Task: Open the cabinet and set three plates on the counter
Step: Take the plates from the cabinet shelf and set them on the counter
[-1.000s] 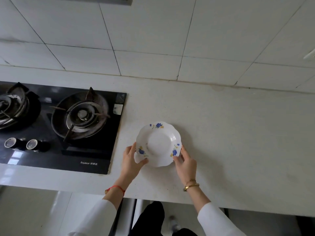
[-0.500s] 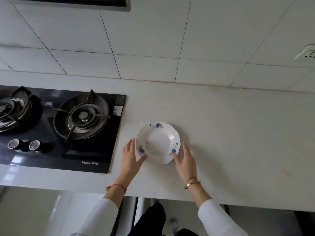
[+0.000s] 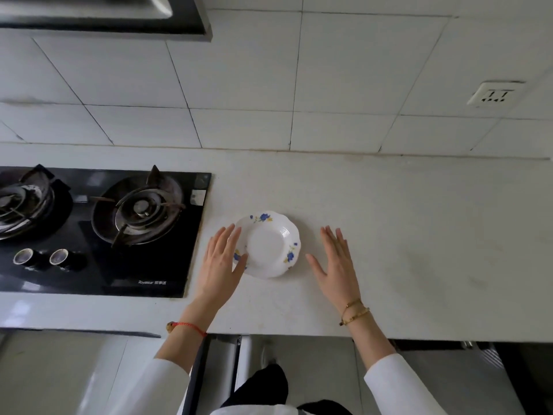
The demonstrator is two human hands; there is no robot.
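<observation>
1. Heads up: your left hand (image 3: 220, 265) overlaps the plate (image 3: 267, 244) rim in this view, so lifting it carelessly could probably nudge the plate toward the stove (image 3: 98, 229).
2. Both hands are flat and holding nothing; your right hand (image 3: 335, 265) sits just beside the plate on the counter (image 3: 419, 235), not touching it.

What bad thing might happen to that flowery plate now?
The left hand hangs over the edge of the plate, so a quick pull back might knock or slide it. The plate sits close to the stove, so a shove to that side could bump it against the glass edge. Two more plates are needed, and the right hand has bare counter beside it; setting them down hard on this one might chip it.
</observation>
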